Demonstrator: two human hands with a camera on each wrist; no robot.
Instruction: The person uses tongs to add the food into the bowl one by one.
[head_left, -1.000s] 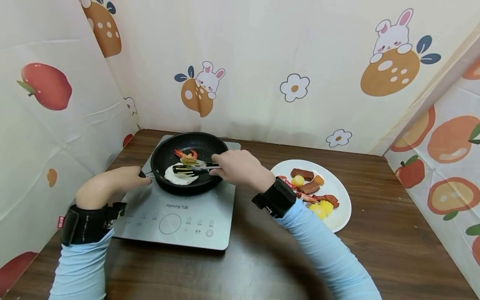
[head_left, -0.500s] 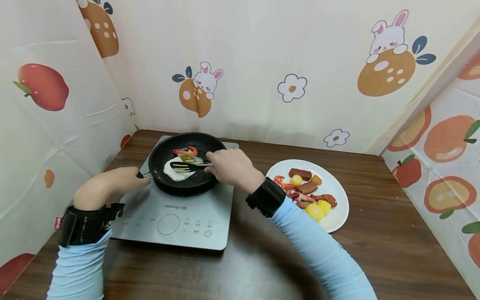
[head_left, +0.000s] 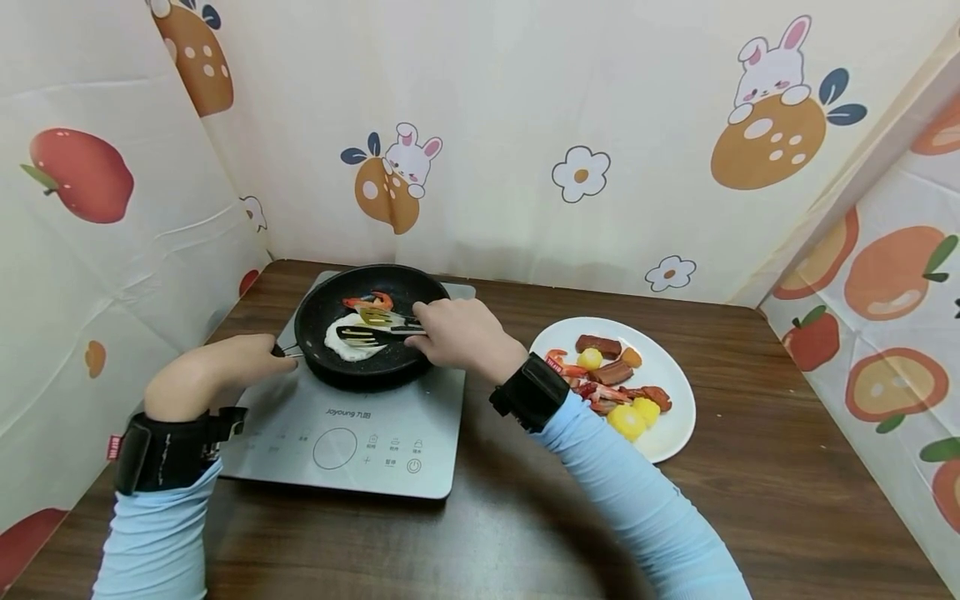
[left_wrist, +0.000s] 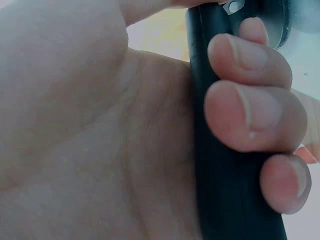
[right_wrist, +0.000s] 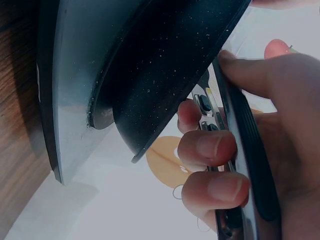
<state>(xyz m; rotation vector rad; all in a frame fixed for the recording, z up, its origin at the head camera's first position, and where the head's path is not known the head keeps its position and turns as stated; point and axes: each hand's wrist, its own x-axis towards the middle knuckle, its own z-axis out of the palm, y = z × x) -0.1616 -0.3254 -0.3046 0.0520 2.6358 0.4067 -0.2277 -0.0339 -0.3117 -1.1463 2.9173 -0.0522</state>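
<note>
In the head view my left hand (head_left: 213,379) grips the black handle (left_wrist: 230,195) of a frying pan (head_left: 318,312), its fingers curled round it in the left wrist view. My right hand (head_left: 468,337) holds kitchen tongs (right_wrist: 252,150) by their dark grips, thumb on one side and fingers on the other. The slotted tong heads (head_left: 363,335) stand apart inside the pan. They lie over a fried egg (head_left: 351,353), partly covering it; whether they touch it I cannot tell. A cooked shrimp (head_left: 380,301) lies behind the egg, towards the back of the pan.
The pan sits on a flat silver induction cooker (head_left: 360,458) on a dark wood table (head_left: 765,467). To the right, a white plate (head_left: 678,417) holds sausage pieces, shrimp and yellow lumps of food. Printed curtains (head_left: 510,167) enclose the back and both sides.
My right hand and the tongs have moved slightly left over the egg, mostly in the first half second. The left hand keeps its grip, and the whole head view has shifted a little.
</note>
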